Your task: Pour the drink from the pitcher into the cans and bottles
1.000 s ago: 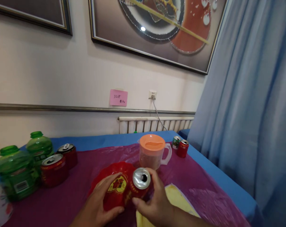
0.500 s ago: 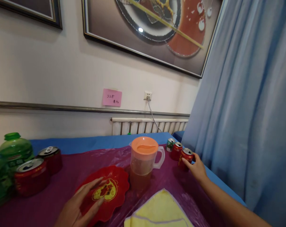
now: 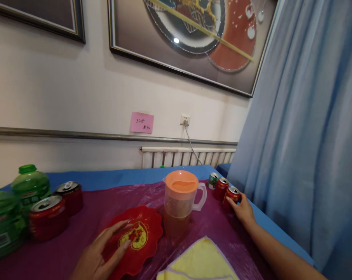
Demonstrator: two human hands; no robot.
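Observation:
At the right side of the table, my right hand [image 3: 244, 210] is closed around a red drink can [image 3: 231, 198], thumb on its near side. That can stands upright at the near end of a row, with another red can [image 3: 221, 189] and a small green can [image 3: 213, 180] behind it. My left hand [image 3: 103, 252] hovers over the left edge of a red scalloped plate [image 3: 152, 233], fingers apart and holding nothing. Between the hands stands a clear pitcher [image 3: 178, 212] with an orange lid and brownish liquid inside.
A folded yellow cloth [image 3: 201, 260] lies at the near front. Two red cans [image 3: 47, 219] and green bottles [image 3: 32, 186] stand at the left. Purple plastic sheeting [image 3: 106, 198] covers much of the blue table [image 3: 106, 177]. A blue curtain [image 3: 298, 136] hangs at the right.
The whole view has shifted a little, so things appear slightly farther right. My right hand stays on the red can, and my left hand keeps its place over the plate.

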